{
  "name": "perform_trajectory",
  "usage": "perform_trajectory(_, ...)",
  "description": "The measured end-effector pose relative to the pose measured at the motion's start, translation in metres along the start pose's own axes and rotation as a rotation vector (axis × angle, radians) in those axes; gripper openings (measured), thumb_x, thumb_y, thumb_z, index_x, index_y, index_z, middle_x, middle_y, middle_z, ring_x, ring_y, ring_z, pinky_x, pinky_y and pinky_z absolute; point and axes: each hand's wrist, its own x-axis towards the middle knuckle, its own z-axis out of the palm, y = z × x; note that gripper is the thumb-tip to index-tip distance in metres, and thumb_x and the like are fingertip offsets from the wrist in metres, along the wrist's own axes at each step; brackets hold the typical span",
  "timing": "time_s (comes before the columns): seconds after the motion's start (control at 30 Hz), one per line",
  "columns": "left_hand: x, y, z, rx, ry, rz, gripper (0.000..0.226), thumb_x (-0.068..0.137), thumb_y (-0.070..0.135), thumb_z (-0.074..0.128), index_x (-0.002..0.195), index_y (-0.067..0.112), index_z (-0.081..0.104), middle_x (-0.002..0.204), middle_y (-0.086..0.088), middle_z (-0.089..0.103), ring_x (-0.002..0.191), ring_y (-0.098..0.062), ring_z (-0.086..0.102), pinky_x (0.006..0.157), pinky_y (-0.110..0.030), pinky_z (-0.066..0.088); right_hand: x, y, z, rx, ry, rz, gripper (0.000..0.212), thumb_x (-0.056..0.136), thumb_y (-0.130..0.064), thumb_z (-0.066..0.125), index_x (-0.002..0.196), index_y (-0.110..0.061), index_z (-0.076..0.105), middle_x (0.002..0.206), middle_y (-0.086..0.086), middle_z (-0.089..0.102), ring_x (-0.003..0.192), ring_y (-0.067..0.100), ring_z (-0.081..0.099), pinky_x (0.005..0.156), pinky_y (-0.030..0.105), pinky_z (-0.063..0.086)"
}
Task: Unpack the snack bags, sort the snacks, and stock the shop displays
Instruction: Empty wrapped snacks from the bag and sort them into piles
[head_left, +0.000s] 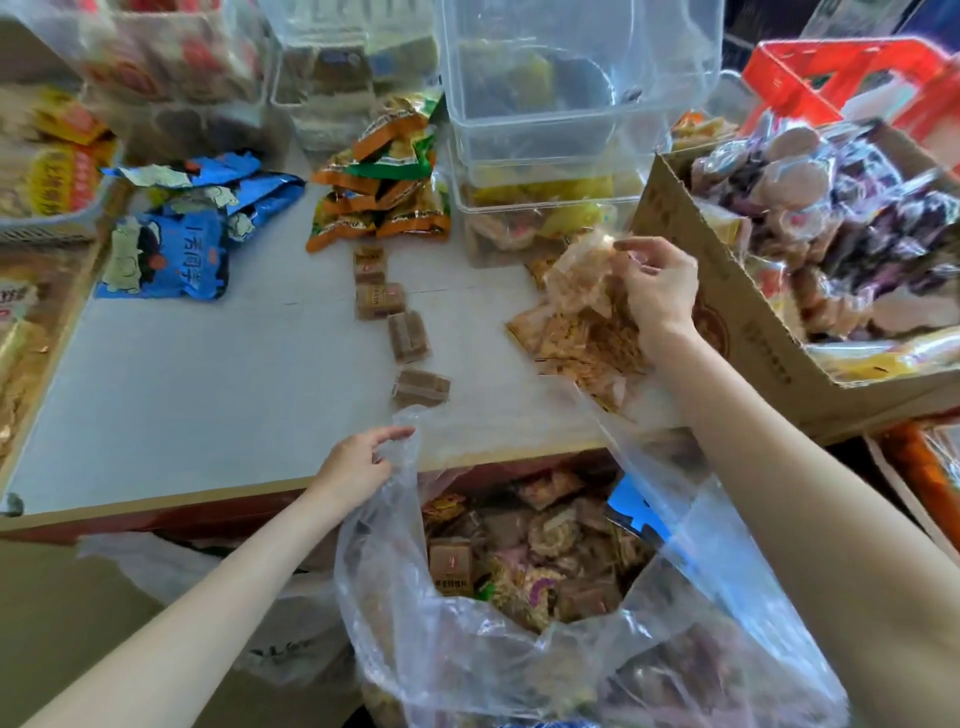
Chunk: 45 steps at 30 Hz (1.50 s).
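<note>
A big clear plastic bag (519, 649) full of mixed small snack packets hangs open below the table's front edge. My left hand (358, 462) pinches its rim at the left. My right hand (657, 291) holds a clear packet of pale orange snacks (582, 270) above a pile of similar packets (576, 338) on the grey table (208, 389). Sorted groups lie on the table: blue packets (176, 234), orange and green packets (384, 187), and a row of small brown blocks (400, 322).
Stacked clear plastic bins (561, 104) stand at the back, the lower one holding yellow snacks. A cardboard box (727, 291) of wrapped round biscuits sits at the right, a red basket (852, 78) behind it. A tray of yellow and red packs (47, 176) is at the left.
</note>
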Motion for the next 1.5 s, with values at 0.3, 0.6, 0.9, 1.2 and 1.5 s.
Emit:
perform_trajectory(0.3, -0.01, -0.001, 0.008, -0.056, -0.011, -0.007, 0.045, 0.091, -0.003, 0.045, 0.128, 0.02, 0.056, 0.118, -0.033, 0.056, 0.032, -0.006, 0.031, 0.037, -0.01, 0.026, -0.079, 0.046, 0.01, -0.162, -0.428, 0.087, 0.014, 0.09, -0.021, 0.061, 0.102, -0.014, 0.064, 0.101, 0.004, 0.066, 0.094, 0.018, 0.063, 0.09, 0.038, 0.052)
perform_trajectory(0.6, -0.009, -0.018, 0.013, -0.027, -0.031, -0.034, 0.046, 0.091, -0.003, 0.043, 0.13, 0.021, 0.054, 0.122, -0.027, 0.058, 0.029, -0.005, 0.029, 0.035, -0.012, 0.025, -0.157, 0.163, 0.035, -0.307, -0.268, 0.553, 0.062, 0.086, -0.024, 0.068, 0.137, -0.003, 0.04, 0.139, 0.016, 0.039, 0.128, 0.03, 0.039, 0.102, 0.032, 0.034)
perform_trajectory(0.9, -0.009, -0.019, 0.01, 0.025, -0.062, -0.071, 0.047, 0.09, -0.003, 0.042, 0.128, 0.023, 0.055, 0.12, -0.024, 0.059, 0.028, -0.007, 0.028, 0.034, -0.011, 0.021, -0.151, 0.195, 0.075, -0.512, -0.003, 0.56, 0.027, 0.094, -0.01, 0.052, 0.119, -0.002, 0.057, 0.131, 0.017, 0.045, 0.116, 0.036, 0.049, 0.095, 0.039, 0.041)
perform_trajectory(1.2, -0.004, -0.008, 0.019, -0.028, -0.078, -0.04, 0.044, 0.093, 0.0, 0.043, 0.128, 0.024, 0.054, 0.121, -0.03, 0.056, 0.03, -0.005, 0.029, 0.035, -0.012, 0.024, -0.185, 0.129, 0.04, -0.233, -0.169, 0.186, 0.006, 0.082, -0.014, 0.071, 0.084, -0.018, 0.066, 0.092, -0.004, 0.057, 0.079, 0.008, 0.057, 0.066, 0.007, 0.042)
perform_trajectory(1.5, -0.008, 0.006, 0.0, -0.087, 0.023, -0.025, 0.05, 0.088, -0.005, 0.041, 0.129, 0.02, 0.056, 0.075, -0.018, 0.065, 0.03, -0.006, 0.027, 0.035, -0.012, 0.025, -0.036, 0.005, 0.022, -0.102, 0.14, -0.134, 0.009, 0.087, -0.018, 0.065, 0.094, -0.012, 0.068, 0.1, 0.004, 0.063, 0.082, 0.017, 0.066, 0.072, 0.02, 0.05)
